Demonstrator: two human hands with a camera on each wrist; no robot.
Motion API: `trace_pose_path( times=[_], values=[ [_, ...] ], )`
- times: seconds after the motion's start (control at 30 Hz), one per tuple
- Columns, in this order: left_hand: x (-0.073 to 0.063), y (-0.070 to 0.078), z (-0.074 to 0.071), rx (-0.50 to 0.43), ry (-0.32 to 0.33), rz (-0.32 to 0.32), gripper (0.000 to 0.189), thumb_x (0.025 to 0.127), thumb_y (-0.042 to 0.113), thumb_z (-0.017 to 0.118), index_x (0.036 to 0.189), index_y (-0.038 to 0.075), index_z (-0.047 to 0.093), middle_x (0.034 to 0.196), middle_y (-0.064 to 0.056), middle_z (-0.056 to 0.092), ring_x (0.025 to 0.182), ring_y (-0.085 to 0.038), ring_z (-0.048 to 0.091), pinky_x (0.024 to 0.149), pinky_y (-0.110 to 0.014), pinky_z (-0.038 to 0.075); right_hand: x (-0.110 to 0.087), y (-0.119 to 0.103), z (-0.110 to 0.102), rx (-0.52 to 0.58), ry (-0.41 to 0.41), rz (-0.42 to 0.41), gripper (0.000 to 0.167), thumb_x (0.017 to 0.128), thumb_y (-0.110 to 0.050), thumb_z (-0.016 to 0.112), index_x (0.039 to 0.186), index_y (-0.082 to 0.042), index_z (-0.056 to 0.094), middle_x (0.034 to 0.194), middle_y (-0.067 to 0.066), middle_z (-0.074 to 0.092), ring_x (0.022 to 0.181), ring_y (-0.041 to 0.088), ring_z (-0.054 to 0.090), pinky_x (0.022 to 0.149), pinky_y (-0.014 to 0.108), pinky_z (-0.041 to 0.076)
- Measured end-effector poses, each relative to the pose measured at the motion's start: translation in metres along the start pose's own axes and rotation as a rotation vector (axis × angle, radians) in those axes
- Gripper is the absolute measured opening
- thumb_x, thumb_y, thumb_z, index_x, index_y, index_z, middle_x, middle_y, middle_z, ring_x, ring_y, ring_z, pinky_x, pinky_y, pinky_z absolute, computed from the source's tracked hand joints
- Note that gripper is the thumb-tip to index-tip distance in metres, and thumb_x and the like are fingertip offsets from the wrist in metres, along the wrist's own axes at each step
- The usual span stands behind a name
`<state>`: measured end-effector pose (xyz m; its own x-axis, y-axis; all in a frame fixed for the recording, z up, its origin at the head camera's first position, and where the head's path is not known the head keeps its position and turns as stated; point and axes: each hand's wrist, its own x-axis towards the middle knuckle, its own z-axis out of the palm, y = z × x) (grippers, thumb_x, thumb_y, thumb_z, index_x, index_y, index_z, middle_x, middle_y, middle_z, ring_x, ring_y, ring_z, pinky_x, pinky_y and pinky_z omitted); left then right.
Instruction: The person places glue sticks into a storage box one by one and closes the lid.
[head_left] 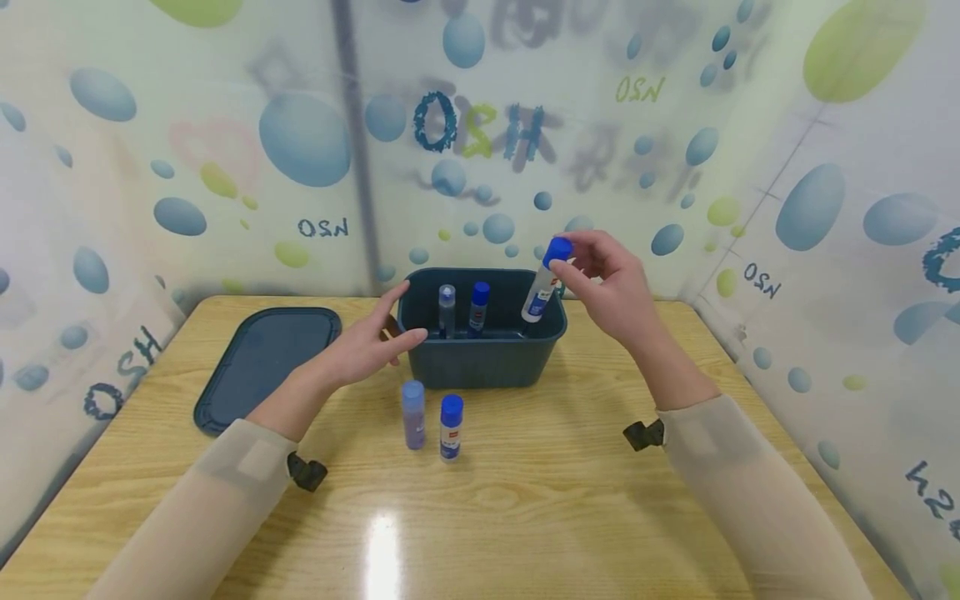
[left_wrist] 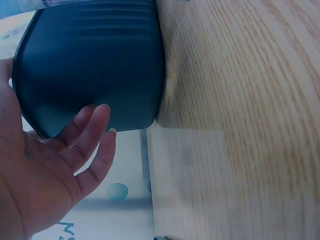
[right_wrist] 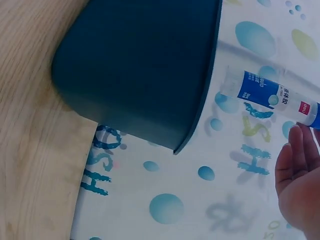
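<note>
In the head view, my right hand (head_left: 611,287) pinches a liquid glue bottle (head_left: 539,292) by its blue cap. The clear bottle tilts over the right end of a dark teal bin (head_left: 476,365); its blue-and-white label shows in the right wrist view (right_wrist: 265,92). My left hand (head_left: 371,340) lies at the bin's left end, thumb and index finger stretched along the rim, other fingers loosely bent by the side wall (left_wrist: 95,65). Inside the bin stand a clear-capped bottle (head_left: 447,311) and a blue-capped glue bottle (head_left: 478,308).
In front of the bin, a pale purple bottle (head_left: 413,417) and another blue-capped glue bottle (head_left: 451,429) stand upright on the wooden table (head_left: 525,517). A flat dark lid (head_left: 266,362) lies to the left. Patterned curtain walls (head_left: 465,192) enclose the table's back and sides.
</note>
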<state>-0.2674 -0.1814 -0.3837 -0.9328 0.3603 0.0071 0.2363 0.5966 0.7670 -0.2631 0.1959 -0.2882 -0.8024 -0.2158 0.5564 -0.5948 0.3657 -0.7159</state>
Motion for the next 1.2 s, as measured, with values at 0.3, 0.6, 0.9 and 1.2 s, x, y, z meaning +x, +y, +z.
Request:
trace_pose_path(
  times=[0.3,0.6,0.9,1.2],
  values=[
    [0.0,-0.001,-0.001,0.003,0.002,0.007,0.095,0.108,0.062,0.061,0.178,0.036,0.003,0.114,-0.014,0.067,0.092,-0.033,0.074,0.081,-0.038,0.059,0.017,0.029,0.017,-0.062,-0.07,0.075,0.036,0.107,-0.022,0.073,0.14,-0.008,0.069,0.113,0.015,0.072,0.101,0.017,0.064,0.091,0.03,0.051],
    [0.0,-0.001,-0.001,0.009,0.003,0.003,0.095,0.107,0.065,0.06,0.177,0.038,0.002,0.115,-0.013,0.067,0.093,-0.033,0.074,0.083,-0.039,0.059,0.026,0.046,0.034,-0.108,-0.138,0.122,0.037,0.107,-0.025,0.074,0.14,-0.008,0.069,0.123,0.017,0.074,0.116,0.031,0.064,0.102,0.047,0.049],
    [0.001,0.0,-0.001,0.01,0.0,0.004,0.095,0.108,0.062,0.062,0.178,0.037,0.002,0.114,-0.014,0.067,0.093,-0.032,0.074,0.082,-0.038,0.058,0.035,0.062,0.045,-0.211,-0.209,0.154,0.039,0.108,-0.023,0.073,0.144,-0.009,0.065,0.132,0.018,0.074,0.134,0.037,0.063,0.12,0.061,0.045],
    [0.0,-0.001,0.001,0.004,0.005,0.004,0.094,0.108,0.061,0.062,0.178,0.037,0.003,0.114,-0.014,0.067,0.092,-0.033,0.074,0.082,-0.038,0.058,0.039,0.071,0.052,-0.266,-0.247,0.153,0.035,0.105,-0.022,0.076,0.137,-0.009,0.069,0.13,0.017,0.077,0.141,0.037,0.059,0.129,0.063,0.032]
  ],
)
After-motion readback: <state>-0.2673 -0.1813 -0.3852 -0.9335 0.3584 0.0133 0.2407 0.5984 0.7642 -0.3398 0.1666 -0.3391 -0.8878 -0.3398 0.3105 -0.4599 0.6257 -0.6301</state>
